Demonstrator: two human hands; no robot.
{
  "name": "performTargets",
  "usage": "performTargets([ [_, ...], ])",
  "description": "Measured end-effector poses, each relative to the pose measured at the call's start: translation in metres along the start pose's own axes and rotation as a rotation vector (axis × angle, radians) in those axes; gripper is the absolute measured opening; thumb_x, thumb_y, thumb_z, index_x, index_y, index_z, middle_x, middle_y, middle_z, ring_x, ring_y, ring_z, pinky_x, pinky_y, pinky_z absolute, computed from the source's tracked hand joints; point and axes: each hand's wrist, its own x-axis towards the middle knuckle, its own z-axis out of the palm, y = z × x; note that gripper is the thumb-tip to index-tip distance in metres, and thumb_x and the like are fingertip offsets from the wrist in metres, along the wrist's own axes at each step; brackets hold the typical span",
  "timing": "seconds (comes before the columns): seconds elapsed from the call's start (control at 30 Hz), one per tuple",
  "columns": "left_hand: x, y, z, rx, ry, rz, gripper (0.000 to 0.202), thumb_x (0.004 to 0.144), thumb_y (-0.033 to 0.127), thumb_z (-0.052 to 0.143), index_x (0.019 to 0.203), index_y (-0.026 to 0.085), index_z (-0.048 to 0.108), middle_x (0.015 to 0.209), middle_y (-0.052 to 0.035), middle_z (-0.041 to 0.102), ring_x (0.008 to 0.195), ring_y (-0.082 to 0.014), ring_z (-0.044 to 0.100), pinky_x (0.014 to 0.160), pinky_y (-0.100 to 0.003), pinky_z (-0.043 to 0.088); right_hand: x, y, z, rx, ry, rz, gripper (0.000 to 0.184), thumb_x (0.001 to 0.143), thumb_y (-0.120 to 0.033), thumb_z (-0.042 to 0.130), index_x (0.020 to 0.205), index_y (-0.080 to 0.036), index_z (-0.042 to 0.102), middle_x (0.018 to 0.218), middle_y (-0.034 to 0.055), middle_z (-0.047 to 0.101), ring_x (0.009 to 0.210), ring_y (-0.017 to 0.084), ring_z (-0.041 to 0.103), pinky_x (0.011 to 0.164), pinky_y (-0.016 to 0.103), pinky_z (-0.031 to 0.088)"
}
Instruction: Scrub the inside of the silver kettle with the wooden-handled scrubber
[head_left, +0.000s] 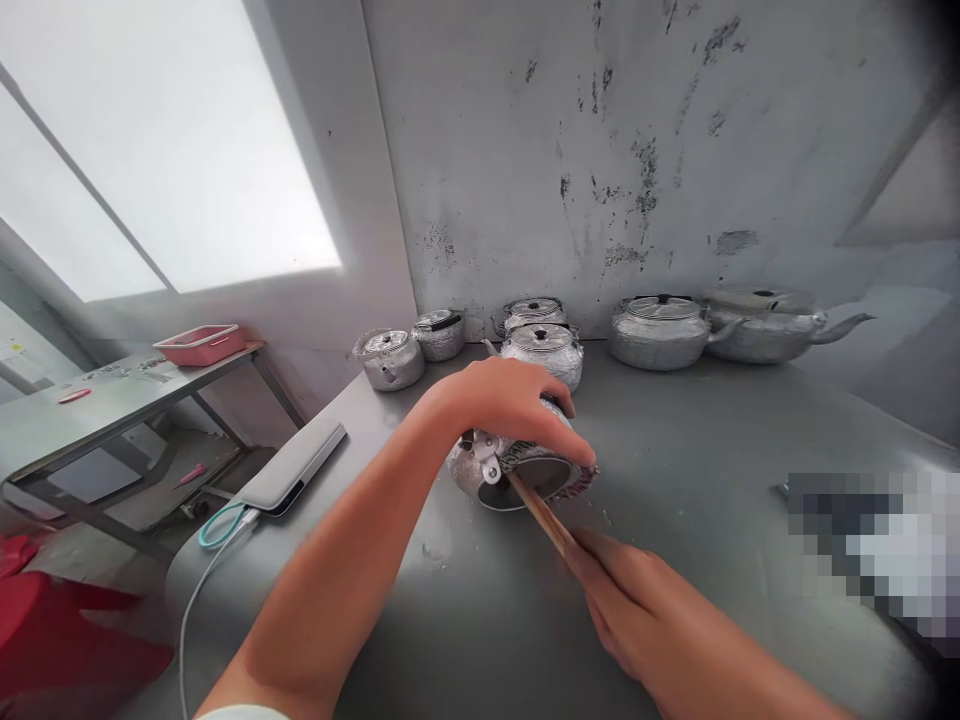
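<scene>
My left hand (517,405) grips a small hammered-metal kettle (480,470) lying on its side on the grey table (712,440), its open mouth turned toward me. My right hand (630,590) holds a thin wooden stick (538,512) whose far end reaches into the kettle's opening. A frayed rim of metal shows at the kettle's right edge, under my left fingers.
Several finished silver kettles stand along the back wall: small ones (390,358) at left, one (544,350) behind my hand, larger ones (660,330) at right. A power bank (292,467) with a cable lies at left. A side table with a red tray (201,343) stands beyond.
</scene>
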Motion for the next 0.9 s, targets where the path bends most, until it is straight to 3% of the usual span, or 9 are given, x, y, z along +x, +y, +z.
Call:
performTargets([
  [0.4,0.0003,0.001,-0.0001,-0.005,-0.003,-0.003,0.069,0.063,0.079,0.062,0.119,0.039,0.067,0.117,0.006,0.068,0.106,-0.0253,0.061,0.079,-0.028,0.048,0.0026,0.0068,0.0031,-0.003,-0.015,0.049,0.033,0.098,-0.046,0.038,0.085,-0.025,0.059,0.059,-0.003,0.051,0.052,0.015,0.049,0.047,0.025,0.038],
  [0.67,-0.0004,0.0026,-0.001,-0.012,-0.017,-0.023,0.07,0.063,0.077,0.063,0.121,0.04,0.066,0.119,0.0057,0.067,0.108,-0.0259,0.06,0.081,-0.028,0.047,0.0013,0.0042,0.0012,0.039,-0.005,-0.038,0.03,0.098,-0.043,0.039,0.089,-0.026,0.062,0.06,-0.0027,0.054,0.054,0.015,0.049,0.05,0.025,0.039],
  [0.9,0.0004,0.0029,-0.0004,-0.004,-0.004,-0.01,0.07,0.063,0.078,0.063,0.121,0.04,0.066,0.121,0.0064,0.067,0.108,-0.0262,0.06,0.081,-0.028,0.048,0.0043,0.0055,0.0025,0.036,0.003,0.034,0.031,0.098,-0.045,0.038,0.087,-0.025,0.058,0.058,-0.0035,0.049,0.05,0.014,0.047,0.048,0.024,0.04],
])
